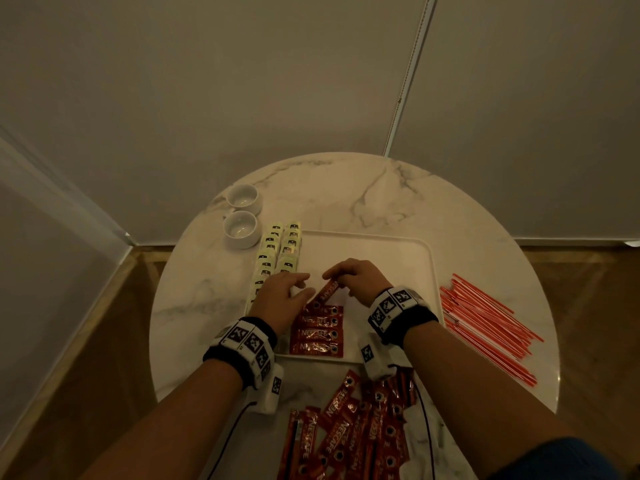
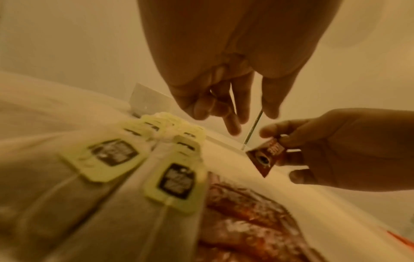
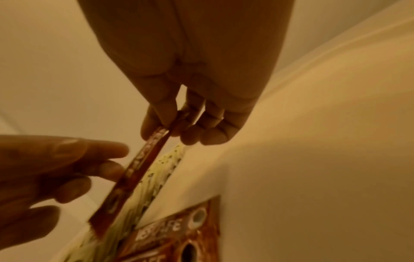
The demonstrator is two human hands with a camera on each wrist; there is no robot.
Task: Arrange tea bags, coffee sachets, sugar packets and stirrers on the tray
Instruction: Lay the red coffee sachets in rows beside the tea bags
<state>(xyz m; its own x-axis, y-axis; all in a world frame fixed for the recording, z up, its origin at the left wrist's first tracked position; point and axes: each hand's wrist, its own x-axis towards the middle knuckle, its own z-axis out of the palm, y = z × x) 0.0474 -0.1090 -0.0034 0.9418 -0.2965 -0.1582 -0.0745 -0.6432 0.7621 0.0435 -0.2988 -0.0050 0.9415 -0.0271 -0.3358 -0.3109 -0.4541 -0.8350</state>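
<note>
A white tray (image 1: 381, 258) sits mid-table. Two columns of yellow-tagged tea bags (image 1: 277, 251) (image 2: 172, 182) line its left edge. A column of red coffee sachets (image 1: 317, 332) (image 3: 179, 228) lies at its front left. My right hand (image 1: 332, 277) (image 3: 165, 127) pinches the far end of one more red sachet (image 1: 327, 292) (image 2: 266, 156) (image 3: 139, 170), held tilted just above that column. My left hand (image 1: 306, 285) (image 2: 233, 120) hovers beside it with straight fingers (image 3: 107, 170) reaching to the sachet's side; contact is unclear.
A loose pile of red sachets (image 1: 360, 427) lies at the table's front edge. Orange-red stirrers (image 1: 485, 317) lie spread on the marble right of the tray. Two white cups (image 1: 240, 226) stand at the back left. I see no sugar packets.
</note>
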